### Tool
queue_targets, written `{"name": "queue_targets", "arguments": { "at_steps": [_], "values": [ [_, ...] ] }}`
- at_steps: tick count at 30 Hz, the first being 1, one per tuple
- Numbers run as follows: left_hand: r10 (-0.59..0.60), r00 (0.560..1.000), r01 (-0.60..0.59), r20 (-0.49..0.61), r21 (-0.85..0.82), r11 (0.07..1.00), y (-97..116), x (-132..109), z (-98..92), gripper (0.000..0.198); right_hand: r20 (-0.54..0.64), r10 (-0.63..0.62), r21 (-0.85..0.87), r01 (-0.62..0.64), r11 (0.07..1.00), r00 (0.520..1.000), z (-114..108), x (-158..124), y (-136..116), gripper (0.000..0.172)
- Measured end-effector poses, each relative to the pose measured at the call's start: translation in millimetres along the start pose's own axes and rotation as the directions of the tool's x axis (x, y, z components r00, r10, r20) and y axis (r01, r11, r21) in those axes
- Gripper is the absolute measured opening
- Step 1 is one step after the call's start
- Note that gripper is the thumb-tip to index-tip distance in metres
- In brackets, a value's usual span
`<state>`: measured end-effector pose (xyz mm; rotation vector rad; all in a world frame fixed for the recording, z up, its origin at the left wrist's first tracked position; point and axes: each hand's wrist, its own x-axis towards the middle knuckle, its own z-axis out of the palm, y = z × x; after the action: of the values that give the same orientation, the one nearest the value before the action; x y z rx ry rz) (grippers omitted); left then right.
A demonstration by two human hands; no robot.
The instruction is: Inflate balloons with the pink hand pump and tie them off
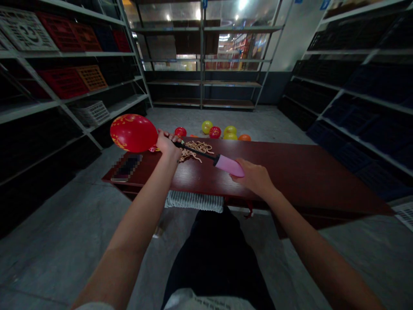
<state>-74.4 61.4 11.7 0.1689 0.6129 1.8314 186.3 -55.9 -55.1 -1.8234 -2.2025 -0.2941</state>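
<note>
A red balloon [134, 133] with gold print, swollen with air, sticks out to the left of my left hand [168, 144]. That hand is closed around the balloon's neck and the front end of a hand pump, though its fingers hide the nozzle. My right hand [254, 176] grips the pink barrel of the balloon pump [227, 165] at its rear end. Between the two hands the pump's black rod shows, drawn out. Just under the rod, a heap of tan, uninflated long balloons or cords [193, 151] lies on the dark red table [274, 163].
A phone-like slab [127, 168], blurred out, lies at the table's left end. Several red, yellow and orange balloons [215, 132] rest on the floor beyond the table. Shelves with crates [64, 82] flank both sides, and a metal rack [202, 64] stands behind. A grey ribbed cushion [195, 201] is below the near edge.
</note>
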Motion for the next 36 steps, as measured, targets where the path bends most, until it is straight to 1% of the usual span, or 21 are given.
{"name": "queue_targets", "arguments": {
  "at_steps": [4, 7, 10, 12, 14, 18, 22, 24, 27, 30, 32, 34, 36],
  "values": [
    [0.048, 0.998, -0.049, 0.045, 0.019, 0.999, -24.6, -24.4, 9.1, 0.047, -0.019, -0.003, 0.008, 0.003, 1.000, 1.000, -3.9, 6.2, -5.6, 0.045],
    [0.038, 0.996, -0.041, 0.078, 0.036, 0.998, -45.4, -46.6, 12.6, 0.050, -0.051, -0.013, 0.029, 0.015, 0.999, 0.999, -9.0, 9.8, -15.5, 0.044],
    [-0.027, 0.995, 0.023, 0.100, 0.042, 0.999, -59.4, -60.4, 12.2, 0.051, -0.068, -0.014, 0.021, 0.015, 1.000, 0.998, -13.2, 10.3, -22.5, 0.045],
    [-0.077, 0.991, 0.075, 0.112, 0.026, 0.997, -62.9, -61.9, 9.5, 0.048, -0.069, -0.016, 0.001, 0.016, 1.000, 0.997, -13.5, 8.1, -23.8, 0.045],
    [-0.137, 0.983, 0.137, 0.123, 0.013, 0.991, -62.9, -58.0, 5.1, 0.044, -0.065, -0.027, -0.013, 0.026, 1.000, 0.998, -11.3, 4.7, -23.2, 0.045],
    [-0.238, 0.966, 0.238, 0.097, 0.015, 0.971, -57.4, -39.6, -6.9, 0.039, -0.048, -0.038, -0.041, 0.036, 0.998, 0.998, -2.5, -2.7, -19.0, 0.043],
    [-0.227, 0.974, 0.226, 0.023, 0.019, 0.974, -41.8, -13.5, -20.4, 0.036, -0.031, -0.068, -0.075, 0.066, 0.995, 0.997, 5.3, -10.6, -10.9, 0.040],
    [-0.218, 0.976, 0.219, -0.021, 0.028, 0.975, -28.7, -0.5, -26.0, 0.035, -0.029, -0.087, -0.084, 0.085, 0.993, 0.996, 6.9, -14.8, -6.4, 0.040],
    [-0.180, 0.983, 0.181, -0.028, 0.026, 0.983, -6.8, 13.4, -30.4, 0.035, -0.027, -0.101, -0.074, 0.099, 0.992, 0.995, 5.8, -18.7, -2.6, 0.041],
    [-0.158, 0.987, 0.159, -0.016, 0.030, 0.987, 10.3, 17.3, -28.3, 0.036, -0.041, -0.104, -0.049, 0.102, 0.994, 0.994, 2.2, -17.1, -4.3, 0.041],
    [-0.139, 0.990, 0.140, -0.006, 0.020, 0.990, 16.5, 15.0, -23.5, 0.037, -0.056, -0.090, -0.033, 0.088, 0.996, 0.994, -0.6, -13.4, -6.9, 0.041],
    [-0.108, 0.994, 0.108, 0.010, -0.005, 0.994, 18.4, 10.7, -16.7, 0.040, -0.053, -0.061, -0.019, 0.060, 0.998, 0.997, -3.2, -8.7, -9.2, 0.040],
    [-0.085, 0.996, 0.085, 0.034, -0.022, 0.996, 16.0, 5.3, -8.7, 0.043, -0.039, -0.029, -0.004, 0.029, 1.000, 0.999, -5.2, -4.1, -10.9, 0.040]
  ]
}}
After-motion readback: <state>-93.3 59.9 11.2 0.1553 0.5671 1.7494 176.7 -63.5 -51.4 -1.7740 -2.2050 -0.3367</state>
